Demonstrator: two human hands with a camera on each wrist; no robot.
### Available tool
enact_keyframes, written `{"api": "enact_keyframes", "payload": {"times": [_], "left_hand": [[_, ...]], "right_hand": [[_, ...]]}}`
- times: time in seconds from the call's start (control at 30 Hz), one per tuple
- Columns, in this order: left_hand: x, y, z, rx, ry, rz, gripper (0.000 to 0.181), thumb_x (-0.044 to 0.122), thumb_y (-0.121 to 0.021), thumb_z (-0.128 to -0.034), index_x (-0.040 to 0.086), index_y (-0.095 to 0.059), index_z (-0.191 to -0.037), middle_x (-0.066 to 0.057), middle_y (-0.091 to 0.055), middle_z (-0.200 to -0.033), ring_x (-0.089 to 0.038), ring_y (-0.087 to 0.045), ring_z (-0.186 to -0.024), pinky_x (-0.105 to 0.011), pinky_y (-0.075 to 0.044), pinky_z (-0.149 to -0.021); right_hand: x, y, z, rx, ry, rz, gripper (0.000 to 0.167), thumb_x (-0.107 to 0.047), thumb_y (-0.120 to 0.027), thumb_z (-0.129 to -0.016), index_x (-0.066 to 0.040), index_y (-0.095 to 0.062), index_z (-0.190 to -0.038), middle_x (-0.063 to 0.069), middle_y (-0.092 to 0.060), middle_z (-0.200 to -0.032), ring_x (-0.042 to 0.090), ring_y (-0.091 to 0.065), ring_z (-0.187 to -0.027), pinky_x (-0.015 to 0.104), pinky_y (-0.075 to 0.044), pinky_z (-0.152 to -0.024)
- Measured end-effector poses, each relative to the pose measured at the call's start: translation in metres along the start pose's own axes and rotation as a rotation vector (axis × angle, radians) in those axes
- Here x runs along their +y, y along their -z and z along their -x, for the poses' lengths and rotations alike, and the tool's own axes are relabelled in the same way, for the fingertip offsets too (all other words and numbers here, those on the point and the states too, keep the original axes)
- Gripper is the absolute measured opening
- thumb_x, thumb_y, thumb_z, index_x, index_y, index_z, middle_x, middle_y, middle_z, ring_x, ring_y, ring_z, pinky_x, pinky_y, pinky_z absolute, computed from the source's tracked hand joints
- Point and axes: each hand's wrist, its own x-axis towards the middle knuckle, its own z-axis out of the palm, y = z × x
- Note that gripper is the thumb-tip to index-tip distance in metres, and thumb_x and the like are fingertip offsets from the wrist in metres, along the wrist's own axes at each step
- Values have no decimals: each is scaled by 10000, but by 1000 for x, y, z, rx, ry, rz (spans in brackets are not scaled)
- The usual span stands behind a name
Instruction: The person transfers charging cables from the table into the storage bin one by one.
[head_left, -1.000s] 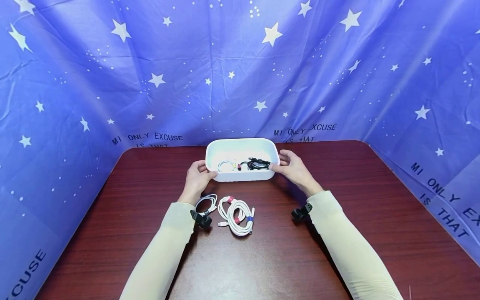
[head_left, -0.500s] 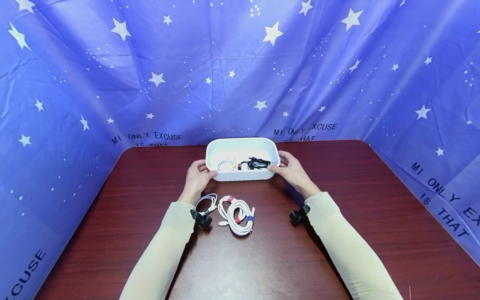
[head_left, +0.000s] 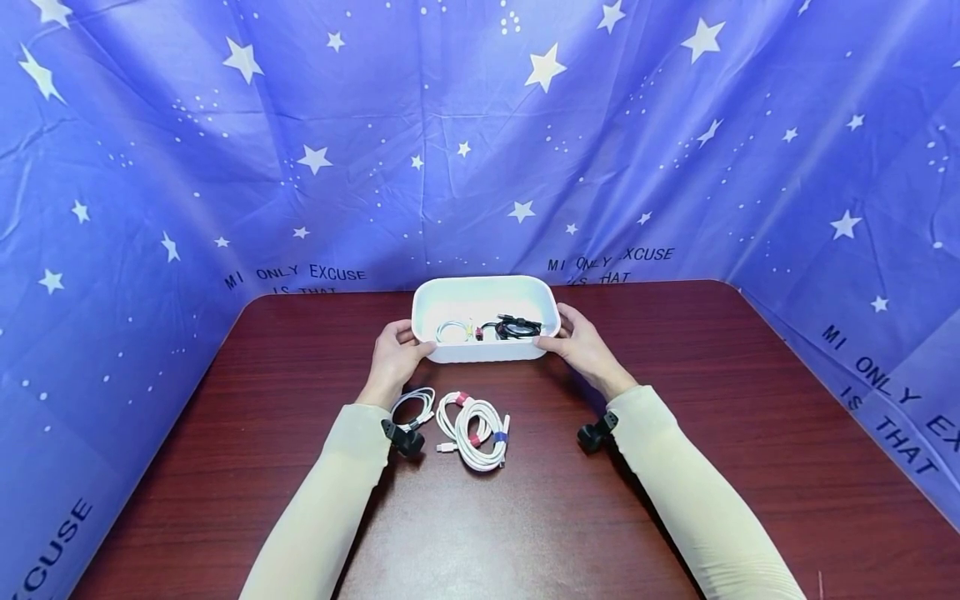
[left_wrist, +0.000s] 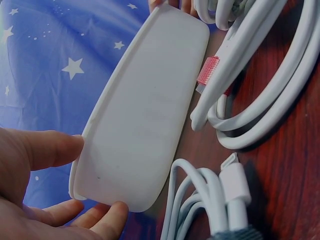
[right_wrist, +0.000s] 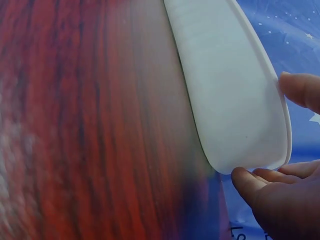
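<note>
A white oblong bin (head_left: 487, 353) stands on the table near its back edge. My left hand (head_left: 392, 362) grips its left end, thumb on the front rim and fingers around the side; the left wrist view shows the thumb (left_wrist: 55, 147) against the rim. At the other end my right hand (head_left: 591, 350) holds the bin the same way, its fingertips (right_wrist: 242, 177) touching the end wall. Inside lie a coiled white cable (head_left: 452, 322) with a yellow tie and a coiled black cable (head_left: 519, 328), with a small red piece between them.
Thick white cables (head_left: 483, 460), coiled with red and blue ties, lie on the table in front of the bin. A thinner coiled pale cable (head_left: 431, 406) with a dark tie lies beside my left wrist. A starry blue curtain (head_left: 480, 183) hangs behind the table (head_left: 300, 350).
My right hand has shifted slightly, its thumb sliding a little to the left along the front rim. The left hand, bin and cables look nearly unmoved.
</note>
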Motion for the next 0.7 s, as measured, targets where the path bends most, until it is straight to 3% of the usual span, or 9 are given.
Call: {"api": "enact_keyframes", "payload": {"times": [0.17, 0.37, 0.47, 0.7], "left_hand": [[0, 0, 0, -3, -3, -5, 564, -21, -695, -812, -46, -455, -1321, -229, -559, -1249, -266, -553, -1090, -360, -474, -913], [0, 0, 1, -3, 0, -4, 563, -22, -694, -813, -44, -458, -1323, -229, -560, -1248, -265, -554, -1085, -359, -476, -911], [1, 0, 2, -3, 1, 1, 561, -23, -696, -811, -44, -460, -1320, -230, -563, -1244, -265, -557, -1082, -359, -476, -912], [1, 0, 1, -7, 9, 2, 563, -23, -696, -814, -45, -452, -1321, -228, -559, -1250, -265, -554, -1088, -355, -474, -913]], "right_hand": [[0, -1, 1, 8, -21, -11, 794, 18, -692, -817, 57, -226, -1458, 281, -414, -1406, 371, -435, -1268, 153, -456, -841], [1, -1, 1, 19, -35, 3, 834, -20, -690, -837, 34, -171, -1487, 254, -366, -1455, 336, -404, -1307, 323, -403, -1014], [1, -2, 1, 25, -35, 6, 832, -28, -694, -834, 26, -182, -1487, 240, -361, -1463, 323, -403, -1310, 375, -378, -1037], [2, -2, 0, 32, -22, 0, 792, -18, -691, -833, 27, -228, -1474, 247, -382, -1446, 336, -416, -1295, 256, -428, -958]]}}
